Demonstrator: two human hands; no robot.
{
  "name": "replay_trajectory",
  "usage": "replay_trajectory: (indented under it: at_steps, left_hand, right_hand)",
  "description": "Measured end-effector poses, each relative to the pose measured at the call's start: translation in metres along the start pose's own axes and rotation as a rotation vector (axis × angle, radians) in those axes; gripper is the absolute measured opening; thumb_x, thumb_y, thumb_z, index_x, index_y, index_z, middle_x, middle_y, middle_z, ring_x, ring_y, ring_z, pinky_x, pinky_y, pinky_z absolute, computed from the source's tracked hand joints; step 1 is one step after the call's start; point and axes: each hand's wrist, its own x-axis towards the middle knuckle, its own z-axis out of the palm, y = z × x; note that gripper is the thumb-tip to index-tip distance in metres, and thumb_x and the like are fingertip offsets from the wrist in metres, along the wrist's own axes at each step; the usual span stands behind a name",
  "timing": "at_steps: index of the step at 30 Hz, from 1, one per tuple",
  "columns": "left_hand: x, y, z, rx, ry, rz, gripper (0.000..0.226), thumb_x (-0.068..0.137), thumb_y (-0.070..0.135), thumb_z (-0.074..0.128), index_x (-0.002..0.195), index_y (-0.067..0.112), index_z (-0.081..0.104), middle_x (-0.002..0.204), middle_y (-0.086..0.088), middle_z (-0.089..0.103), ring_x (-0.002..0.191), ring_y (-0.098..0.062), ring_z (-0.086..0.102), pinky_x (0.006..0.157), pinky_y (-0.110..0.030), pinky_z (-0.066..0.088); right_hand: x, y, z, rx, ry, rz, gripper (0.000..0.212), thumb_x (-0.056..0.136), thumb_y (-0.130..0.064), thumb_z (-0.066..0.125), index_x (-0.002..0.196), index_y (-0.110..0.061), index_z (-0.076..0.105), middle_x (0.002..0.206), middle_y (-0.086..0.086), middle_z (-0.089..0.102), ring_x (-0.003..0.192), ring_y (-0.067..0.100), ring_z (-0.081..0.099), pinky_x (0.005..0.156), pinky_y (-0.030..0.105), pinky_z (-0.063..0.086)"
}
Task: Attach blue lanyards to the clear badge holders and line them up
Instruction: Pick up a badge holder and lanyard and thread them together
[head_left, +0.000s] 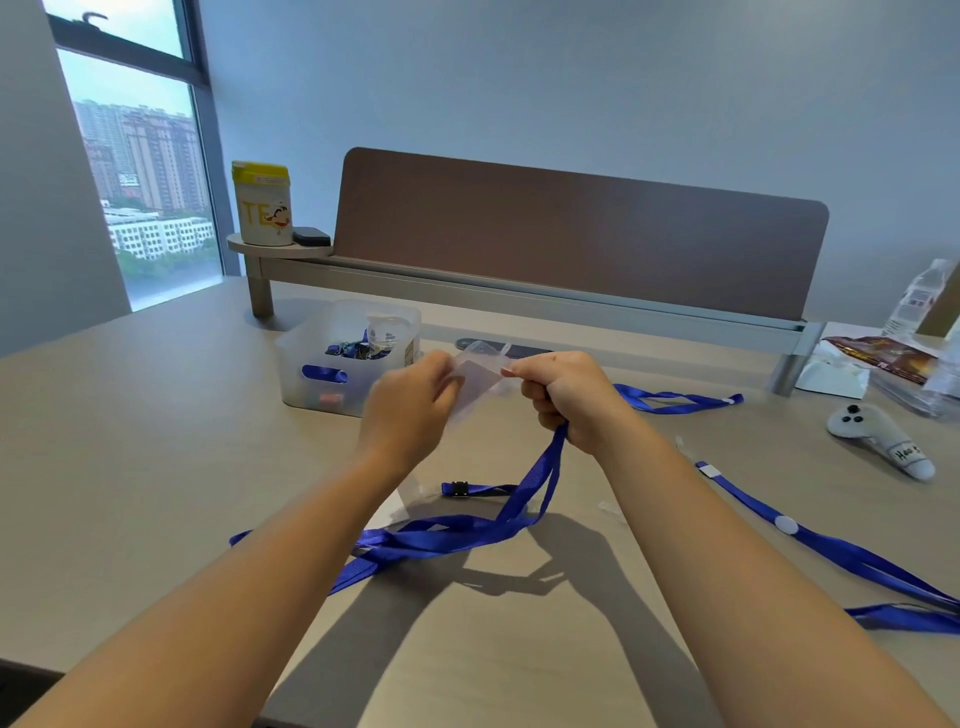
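A clear badge holder is held up above the table between both hands. My left hand pinches its left edge. My right hand grips its top right corner and also a blue lanyard, whose straps hang down from the fist and trail across the table to the left. Its black buckle lies flat under the hands. A second blue lanyard lies behind my right hand. A third blue lanyard, with white clips, runs along the right side.
A translucent bin holding more lanyards and a small jar stands left of the hands. A white controller, snack packets and a water bottle sit at the right. A brown divider and a yellow-lidded canister line the back.
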Motion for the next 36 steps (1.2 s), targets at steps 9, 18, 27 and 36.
replay_trajectory:
  at_steps: [9, 18, 27, 36]
  left_hand:
    - [0.003, -0.001, -0.008, 0.404, 0.2, 0.431, 0.01, 0.067, 0.01, 0.076, 0.063, 0.005, 0.068, 0.047, -0.01, 0.067, 0.037, -0.022, 0.059, 0.04, -0.022, 0.047]
    - [0.005, -0.004, -0.006, 0.162, 0.052, -0.089, 0.026, 0.093, 0.023, 0.045, 0.106, 0.006, 0.06, 0.108, -0.017, 0.068, 0.093, -0.031, 0.063, 0.071, -0.034, 0.05]
    - [-0.023, -0.031, -0.018, 0.16, -0.033, -0.237, 0.027, 0.093, 0.021, 0.046, 0.11, 0.005, 0.059, 0.116, -0.017, 0.064, 0.098, -0.032, 0.059, 0.069, -0.029, 0.042]
    - [-0.045, -0.034, -0.035, 0.172, -0.04, -0.268, 0.028, 0.092, 0.022, 0.047, 0.113, 0.006, 0.058, 0.121, -0.016, 0.062, 0.101, -0.033, 0.058, 0.071, -0.028, 0.041]
  right_hand:
    - [0.009, 0.008, 0.005, -0.927, 0.115, -0.303, 0.028, 0.091, -0.01, 0.042, 0.094, 0.001, 0.067, 0.097, 0.019, 0.069, 0.077, 0.027, 0.058, 0.074, 0.037, 0.051]
    - [0.002, 0.029, -0.001, -0.824, 0.085, -0.285, 0.034, 0.096, -0.017, 0.039, 0.128, -0.008, 0.045, 0.109, 0.014, 0.061, 0.098, 0.027, 0.059, 0.086, 0.04, 0.048]
    - [-0.019, 0.065, 0.035, -0.953, -0.354, -0.044, 0.045, 0.074, -0.026, 0.073, 0.11, -0.013, 0.05, 0.095, 0.001, 0.048, 0.086, 0.019, 0.046, 0.07, 0.029, 0.038]
    - [-0.034, 0.079, 0.059, -1.118, -0.371, -0.118, 0.035, 0.076, -0.032, 0.068, 0.096, -0.006, 0.059, 0.093, 0.011, 0.063, 0.079, 0.02, 0.05, 0.062, 0.028, 0.038]
